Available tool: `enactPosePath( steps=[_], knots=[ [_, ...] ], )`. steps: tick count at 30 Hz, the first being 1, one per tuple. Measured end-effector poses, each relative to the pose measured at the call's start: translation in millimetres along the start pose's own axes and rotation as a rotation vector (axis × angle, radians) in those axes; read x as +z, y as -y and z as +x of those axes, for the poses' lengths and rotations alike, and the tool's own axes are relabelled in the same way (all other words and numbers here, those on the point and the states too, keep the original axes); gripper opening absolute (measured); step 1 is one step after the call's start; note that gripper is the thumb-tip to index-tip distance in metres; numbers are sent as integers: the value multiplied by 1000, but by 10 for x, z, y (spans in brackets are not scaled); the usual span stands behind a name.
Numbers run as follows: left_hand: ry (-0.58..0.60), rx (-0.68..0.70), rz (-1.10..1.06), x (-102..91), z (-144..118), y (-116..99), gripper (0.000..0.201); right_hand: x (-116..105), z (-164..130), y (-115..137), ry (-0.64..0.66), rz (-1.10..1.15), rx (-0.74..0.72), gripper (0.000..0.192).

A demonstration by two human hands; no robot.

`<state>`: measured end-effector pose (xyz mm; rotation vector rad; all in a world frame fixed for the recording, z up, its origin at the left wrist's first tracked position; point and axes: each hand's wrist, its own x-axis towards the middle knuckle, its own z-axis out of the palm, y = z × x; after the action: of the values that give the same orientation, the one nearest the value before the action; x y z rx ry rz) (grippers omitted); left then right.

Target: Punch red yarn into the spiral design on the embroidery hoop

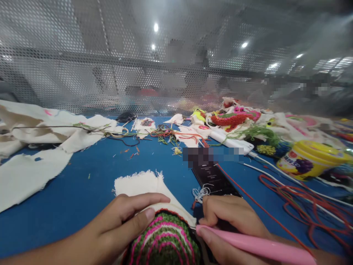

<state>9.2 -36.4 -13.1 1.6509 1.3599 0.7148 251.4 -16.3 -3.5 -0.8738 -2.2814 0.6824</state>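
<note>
A piece of off-white cloth [143, 184] with a frayed edge lies in front of me. Its near part carries looped yarn work [165, 239] in green, pink and white arcs, edged in dark and red-orange. My left hand [121, 217] grips the cloth, thumb on the edge of the yarn work and fingers over the top. In my right hand [231, 221] is a punch needle [253, 243] with a thick pink handle, its thin tip at the cloth's right edge. Red-orange yarn [253, 195] runs down past my right hand towards the handle's rear end.
A dark phone [209, 173] lies beyond my right hand, with a white power strip [231, 141] behind it. At right are a yellow tub [311, 160] and tangled red yarn [300, 206]. Cloth scraps [88, 132] and yarn line the blue table's [93, 176] back, before a perforated metal screen [124, 73].
</note>
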Motion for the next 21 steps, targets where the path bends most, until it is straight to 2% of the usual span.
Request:
enactPosePath(
  steps=[3, 8, 12, 16, 21],
  knots=[
    [46, 48, -53, -5, 12, -31, 32, 45, -15, -56, 22, -26, -23, 29],
    [131, 103, -180, -15, 51, -121, 27, 82, -13, -80, -38, -3, -59, 28],
    [141, 54, -301, 0, 67, -138, 26, 51, 1, 20, -33, -46, 14, 24],
    [167, 13, -426, 10, 84, -108, 26, 56, -2, 58, -47, -42, 100, 9],
    [158, -19, -421, 10, 90, -38, 30, 113, 2, -30, -142, 32, -61, 12]
  ],
)
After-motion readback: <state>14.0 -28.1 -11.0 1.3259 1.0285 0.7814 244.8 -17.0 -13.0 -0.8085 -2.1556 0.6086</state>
